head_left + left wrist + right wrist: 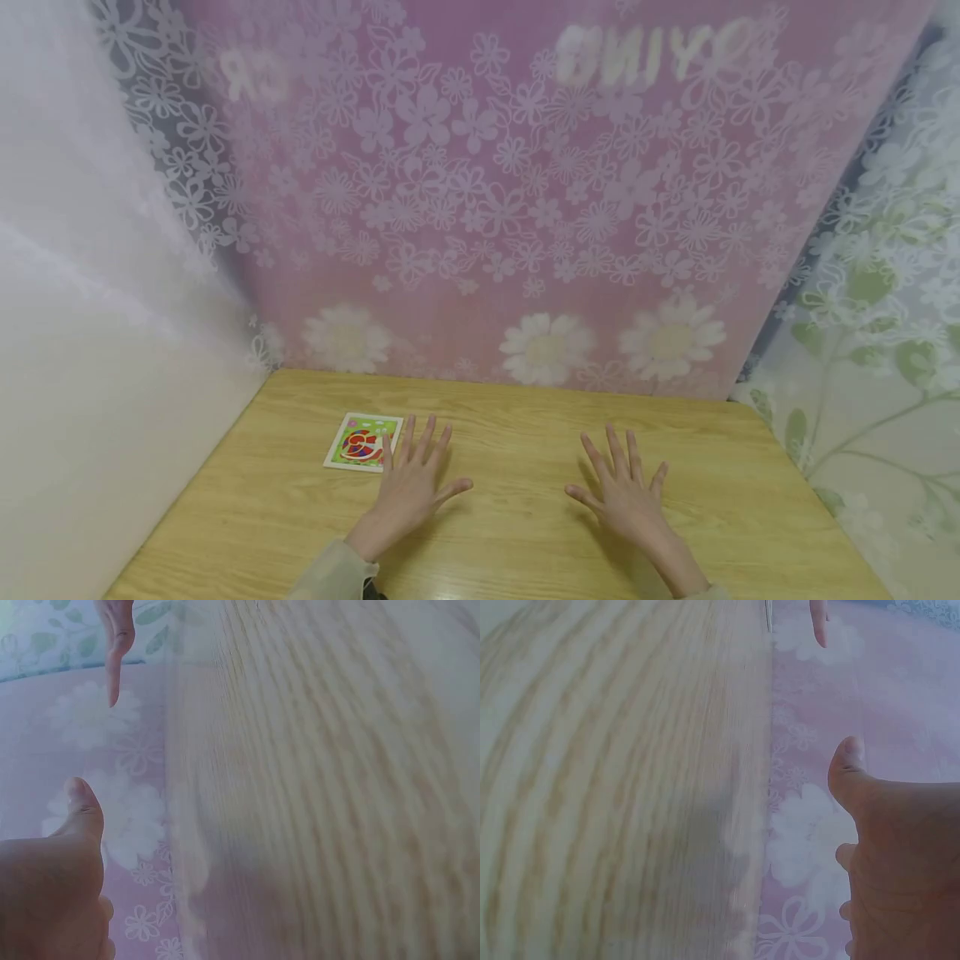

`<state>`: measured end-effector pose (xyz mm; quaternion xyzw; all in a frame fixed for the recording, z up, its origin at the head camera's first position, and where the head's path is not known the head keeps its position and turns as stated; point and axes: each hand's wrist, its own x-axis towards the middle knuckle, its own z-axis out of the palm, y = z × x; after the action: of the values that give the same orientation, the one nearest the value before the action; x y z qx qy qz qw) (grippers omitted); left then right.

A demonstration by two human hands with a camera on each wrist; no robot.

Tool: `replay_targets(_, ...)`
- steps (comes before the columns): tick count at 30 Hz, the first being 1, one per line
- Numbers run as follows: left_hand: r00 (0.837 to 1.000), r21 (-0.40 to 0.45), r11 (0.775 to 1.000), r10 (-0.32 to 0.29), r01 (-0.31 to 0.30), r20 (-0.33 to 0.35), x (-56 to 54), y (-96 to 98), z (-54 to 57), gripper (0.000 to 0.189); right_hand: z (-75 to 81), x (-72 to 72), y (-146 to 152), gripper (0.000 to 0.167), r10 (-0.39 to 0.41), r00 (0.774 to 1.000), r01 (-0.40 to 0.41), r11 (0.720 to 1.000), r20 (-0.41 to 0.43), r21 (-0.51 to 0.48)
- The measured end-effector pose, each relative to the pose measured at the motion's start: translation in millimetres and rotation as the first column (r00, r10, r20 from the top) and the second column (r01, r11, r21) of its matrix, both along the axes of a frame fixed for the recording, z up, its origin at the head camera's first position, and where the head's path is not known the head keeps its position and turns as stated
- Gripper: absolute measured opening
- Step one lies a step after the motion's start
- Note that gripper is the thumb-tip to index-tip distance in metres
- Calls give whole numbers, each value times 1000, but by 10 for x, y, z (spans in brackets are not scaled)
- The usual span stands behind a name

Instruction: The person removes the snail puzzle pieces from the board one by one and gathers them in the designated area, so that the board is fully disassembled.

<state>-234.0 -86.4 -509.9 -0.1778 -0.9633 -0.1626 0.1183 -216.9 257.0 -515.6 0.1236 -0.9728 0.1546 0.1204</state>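
My left hand (411, 492) is spread palm down above the wooden table (517, 533), holding nothing. Its little finger overlaps the right side of a small square picture board (363, 443) in the head view. The board has a white border and a red and blue snail on green. To the right, my right hand (628, 500) hovers with fingers spread and nothing in it. Both wrist views show a shadow on the wood beside the raised hand, the left hand's thumb (81, 806) and the right hand's thumb (849, 769) sticking out.
A pink flowered curtain (480, 208) hangs along the table's back edge. White sheeting (112, 333) borders the left side, and a leaf-patterned curtain (885, 358) the right. A dark band shows at the left sleeve cuff (337, 571).
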Motion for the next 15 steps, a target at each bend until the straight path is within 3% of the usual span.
replay_targets(8, 1000, -11, 1000, 0, -1, -10, -9, -24, -23, 89, -24, -31, 9, 84, 17, 1000, -17, 1000, -3, 0)
replay_targets(15, 997, 77, 994, -74, 74, -4, -41, -37, -32, 85, 139, -6, -42, 83, 35, 997, -28, 994, 68, -110)
